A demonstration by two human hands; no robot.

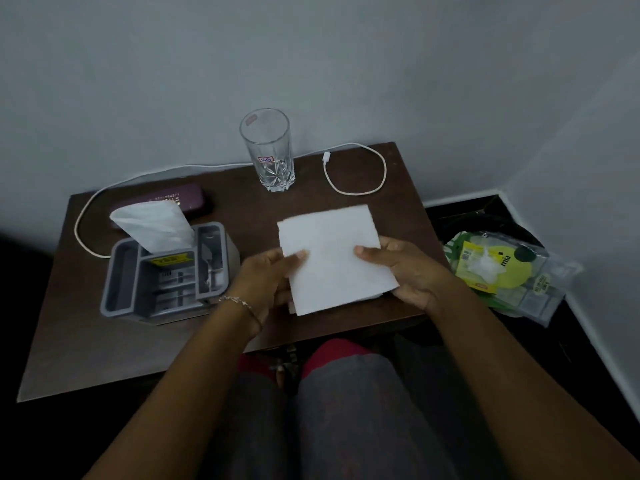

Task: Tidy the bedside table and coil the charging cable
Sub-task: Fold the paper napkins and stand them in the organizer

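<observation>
A folded white tissue (332, 254) is held flat above the dark brown bedside table (242, 209). My left hand (266, 282) pinches its left edge, thumb on top. My right hand (405, 271) pinches its right edge the same way. A white charging cable (382, 168) lies uncoiled along the table's back, its plug end (326, 156) curled round at the back right. The cable's other part loops past the left side of a grey organiser (166, 271).
An empty clear glass (268, 150) stands at the back centre. A white tissue (152, 225) sticks up out of the grey organiser. A maroon case (187, 199) lies behind the organiser. A plastic packet with green and yellow print (498, 271) lies on the dark floor at right.
</observation>
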